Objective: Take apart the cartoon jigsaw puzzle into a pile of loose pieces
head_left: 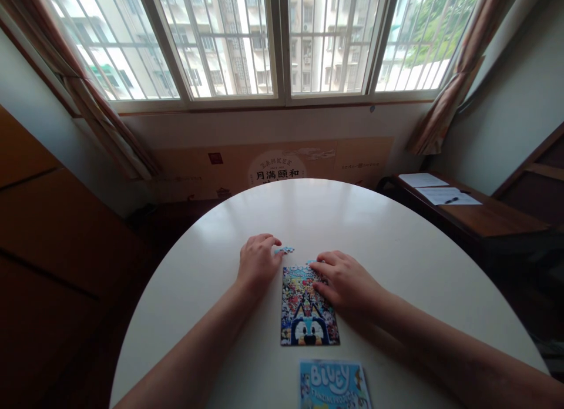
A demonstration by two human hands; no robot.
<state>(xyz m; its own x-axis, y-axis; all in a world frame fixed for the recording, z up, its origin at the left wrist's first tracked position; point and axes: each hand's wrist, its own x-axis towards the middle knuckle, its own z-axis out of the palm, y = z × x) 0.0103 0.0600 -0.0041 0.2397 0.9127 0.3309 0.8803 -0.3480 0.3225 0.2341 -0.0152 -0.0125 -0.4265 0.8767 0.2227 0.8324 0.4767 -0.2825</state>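
Note:
A small colourful jigsaw puzzle [308, 312] with a blue cartoon dog lies on the round white table [396, 244], mostly assembled. My left hand [257, 262] rests left of its top corner, fingers curled and pinching a loose light-blue puzzle piece [287, 250] on the table. My right hand [346, 282] lies on the puzzle's upper right part, fingers pressed down on a piece at the top edge. A blue "Bluey" puzzle box or picture card [333, 385] sits just below the puzzle at the table's near edge.
A barred window [282, 42] with curtains fills the far wall. A dark wooden side table [476, 212] at the right carries white papers [440, 191] and a pen. A brown printed cardboard panel [277, 168] leans under the window. Dark wooden furniture stands at the left.

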